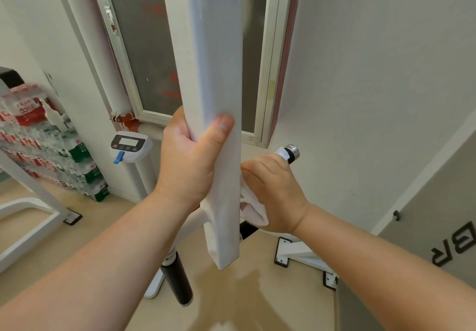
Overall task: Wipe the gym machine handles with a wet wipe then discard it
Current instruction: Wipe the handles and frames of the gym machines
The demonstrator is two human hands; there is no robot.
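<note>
A white square beam [216,98] of the gym machine hangs down the middle of the view. My left hand [190,160] grips this beam, thumb across its front face. Just right of the beam, my right hand [273,189] holds a white wet wipe [253,208] wrapped round a black handle whose chrome end cap [292,151] pokes out past my fingers. Most of that handle is hidden under my hand and the wipe. A second black handle [179,279] sticks out below, low at the centre left, with nothing touching it.
A window with an aluminium frame [265,73] is behind the beam. Stacked packs of bottled water [51,150] stand at the left by a white scale display [128,146]. White machine feet [301,253] are bolted to the beige floor. A grey wall panel [425,227] is at the right.
</note>
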